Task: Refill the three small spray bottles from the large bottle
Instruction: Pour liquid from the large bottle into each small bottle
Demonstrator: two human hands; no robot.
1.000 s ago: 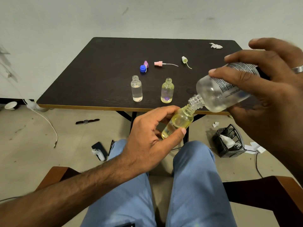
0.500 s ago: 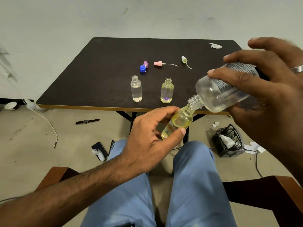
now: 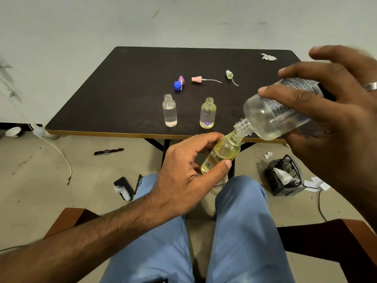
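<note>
the right hand [image 3: 334,127] holds the large bottle [image 3: 273,117] tilted, its mouth touching the neck of a small yellow bottle [image 3: 221,155] gripped by the left hand [image 3: 183,178], near the counter [image 3: 122,94] edge. two small bottles [image 3: 169,110] stand upright on it.

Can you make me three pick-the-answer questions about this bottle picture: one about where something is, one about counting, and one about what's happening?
1. Where is the blue cap?
A. on the table
B. on the floor
C. in the crate

2. How many small bottles stand on the table?
A. one
B. two
C. four

3. The large bottle is
A. upright
B. capped
C. tipped, neck down

Key: 1 A, it lies beside a pink sprayer top. 2 B, a clear one and a yellow one. 3 C, the right hand tilts its mouth onto the small bottle the left hand holds.
</note>
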